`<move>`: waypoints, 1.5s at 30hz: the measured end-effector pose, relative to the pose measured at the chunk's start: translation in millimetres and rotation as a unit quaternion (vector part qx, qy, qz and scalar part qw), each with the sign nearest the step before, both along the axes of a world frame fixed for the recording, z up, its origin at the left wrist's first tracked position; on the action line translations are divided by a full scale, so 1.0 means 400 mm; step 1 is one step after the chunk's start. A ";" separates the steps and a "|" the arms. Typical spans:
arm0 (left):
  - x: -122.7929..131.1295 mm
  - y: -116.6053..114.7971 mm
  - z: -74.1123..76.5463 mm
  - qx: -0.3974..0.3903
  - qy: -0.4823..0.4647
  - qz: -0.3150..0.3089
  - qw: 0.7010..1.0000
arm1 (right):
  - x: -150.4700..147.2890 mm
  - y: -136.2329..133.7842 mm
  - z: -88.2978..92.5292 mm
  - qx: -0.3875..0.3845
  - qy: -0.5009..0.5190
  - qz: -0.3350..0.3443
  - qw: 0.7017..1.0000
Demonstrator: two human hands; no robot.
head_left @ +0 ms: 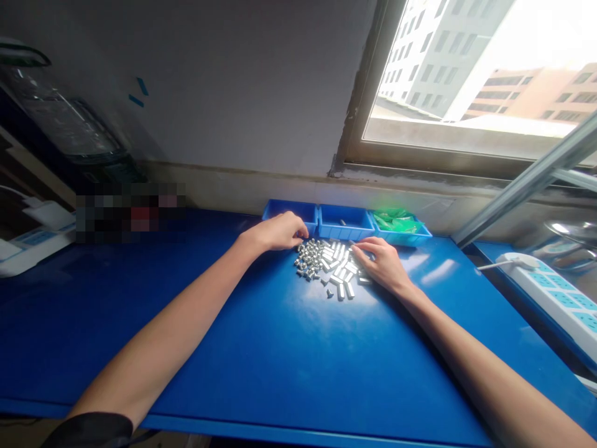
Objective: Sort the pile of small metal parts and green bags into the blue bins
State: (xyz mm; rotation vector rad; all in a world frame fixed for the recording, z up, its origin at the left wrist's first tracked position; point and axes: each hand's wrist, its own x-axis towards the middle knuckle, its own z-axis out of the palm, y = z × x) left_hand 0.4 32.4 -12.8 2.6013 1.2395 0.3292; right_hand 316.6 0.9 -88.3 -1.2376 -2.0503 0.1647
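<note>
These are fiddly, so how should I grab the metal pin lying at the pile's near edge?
Probably best: pinch the metal pin across its middle, on its long sides, from above on the near side. It lies flat on the blue table, slightly clear of the pile, closest to the right hand.

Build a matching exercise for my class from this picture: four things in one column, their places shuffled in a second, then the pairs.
Things
1. left hand
2. right hand
3. green items
4. power strip

Places
A. far right of the view
B. right side of the metal parts
C. inside the rightmost blue bin
D. left side of the metal parts, by the leftmost blue bin

Pairs: 1-D, 2-B, 3-C, 4-A
</note>
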 end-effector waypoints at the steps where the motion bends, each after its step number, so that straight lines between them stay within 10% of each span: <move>1: 0.000 0.002 -0.006 -0.001 0.006 -0.003 1.000 | 0.000 -0.001 0.001 0.005 0.010 -0.003 1.000; 20: -0.033 -0.028 -0.102 0.052 -0.149 -0.012 0.987 | -0.049 0.018 0.056 -0.015 0.270 0.011 0.963; 32: -0.037 -0.075 -0.156 0.036 -0.288 0.079 0.954 | -0.047 0.016 0.069 0.129 0.120 -0.035 0.984; 45: -0.044 -0.066 -0.161 0.063 -0.264 0.106 0.956 | -0.041 0.001 0.040 0.098 0.099 0.021 0.990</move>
